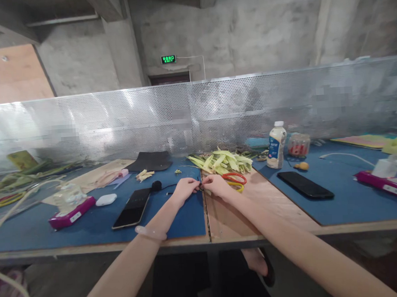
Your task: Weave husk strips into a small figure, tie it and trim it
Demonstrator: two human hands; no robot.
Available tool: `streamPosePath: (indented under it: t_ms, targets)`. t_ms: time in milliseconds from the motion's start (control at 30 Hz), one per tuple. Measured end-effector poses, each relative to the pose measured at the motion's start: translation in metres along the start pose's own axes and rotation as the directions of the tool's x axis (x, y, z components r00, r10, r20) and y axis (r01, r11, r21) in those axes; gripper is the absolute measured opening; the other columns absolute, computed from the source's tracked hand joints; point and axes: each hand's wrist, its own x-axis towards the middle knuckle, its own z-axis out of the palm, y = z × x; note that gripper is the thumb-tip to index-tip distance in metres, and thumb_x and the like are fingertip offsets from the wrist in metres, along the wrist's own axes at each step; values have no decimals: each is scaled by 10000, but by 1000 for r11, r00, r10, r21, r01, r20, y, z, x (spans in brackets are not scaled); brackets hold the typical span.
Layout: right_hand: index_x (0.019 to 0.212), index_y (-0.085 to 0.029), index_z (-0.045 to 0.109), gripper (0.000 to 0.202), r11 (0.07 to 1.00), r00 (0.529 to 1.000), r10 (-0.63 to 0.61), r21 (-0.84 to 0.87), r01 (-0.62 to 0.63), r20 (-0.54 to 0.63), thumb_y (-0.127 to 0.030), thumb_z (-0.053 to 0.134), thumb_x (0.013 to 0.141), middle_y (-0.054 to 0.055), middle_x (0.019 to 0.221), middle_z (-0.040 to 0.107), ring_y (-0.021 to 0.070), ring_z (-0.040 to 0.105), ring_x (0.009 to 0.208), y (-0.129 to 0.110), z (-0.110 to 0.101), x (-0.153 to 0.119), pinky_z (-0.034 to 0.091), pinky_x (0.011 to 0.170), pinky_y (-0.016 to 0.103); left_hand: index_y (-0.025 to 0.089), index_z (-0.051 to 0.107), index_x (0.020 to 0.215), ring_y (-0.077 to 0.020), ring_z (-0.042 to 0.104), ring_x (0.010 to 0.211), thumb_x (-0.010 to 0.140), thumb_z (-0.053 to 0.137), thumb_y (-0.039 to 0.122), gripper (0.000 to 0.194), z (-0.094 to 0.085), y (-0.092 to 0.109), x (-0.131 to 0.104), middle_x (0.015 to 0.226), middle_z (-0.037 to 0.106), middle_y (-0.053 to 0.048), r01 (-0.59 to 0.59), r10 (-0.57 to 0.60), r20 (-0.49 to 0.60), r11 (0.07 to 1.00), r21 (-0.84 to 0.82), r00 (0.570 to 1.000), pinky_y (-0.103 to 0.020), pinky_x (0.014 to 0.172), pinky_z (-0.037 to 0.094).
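Both my arms reach out over the table. My left hand (185, 188) and my right hand (215, 184) meet at the seam between the blue mat and the wooden board (256, 207), fingers pinched together on a small dark object (200, 187) that is too small to identify. A thin black cord runs from it to a small black round piece (157, 185). Red and yellow scissors (234, 181) lie just right of my right hand. A pile of green-yellow leaf strips (222, 161) sits behind my hands. A pale bangle (151, 232) is on my left wrist.
A black phone (132, 208) lies left of my hands, another phone (305, 185) to the right. A white bottle (276, 145), a jar (298, 145), pink tissue packs (72, 213) (387, 181), a white earbud case (106, 199) and a perforated metal screen (196, 112) behind.
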Motion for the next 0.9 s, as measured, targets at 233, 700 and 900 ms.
streamPosePath:
  t_ms: [233, 700, 900]
  targets:
    - [845, -103, 603, 185, 984, 991, -132, -115, 135, 29, -282, 555, 840, 8, 781, 603, 121, 573, 707, -1, -1, 0, 481, 669, 282, 126, 579, 980, -152, 599, 781, 849, 508, 315, 240, 0, -3, 1, 938, 616, -51, -24, 24, -12, 1000, -1, 1000, -335, 680, 507]
    - [737, -104, 578, 247, 926, 979, -206, -321, 197, 7, -322, 538, 848, -7, 707, 571, 110, 550, 661, 3, 4, 9, 464, 634, 265, 128, 579, 979, -154, 600, 785, 853, 501, 322, 244, 0, -2, -1, 936, 616, -52, 3, -6, -70, 999, -37, 998, -335, 681, 508]
    - [806, -106, 591, 217, 953, 988, -151, -263, 147, 2, -312, 537, 851, 6, 751, 587, 118, 564, 698, 2, 4, 8, 476, 655, 277, 129, 583, 971, -153, 601, 793, 853, 503, 311, 231, 0, 3, -4, 936, 619, -52, 12, -17, -78, 998, -64, 997, -340, 693, 507]
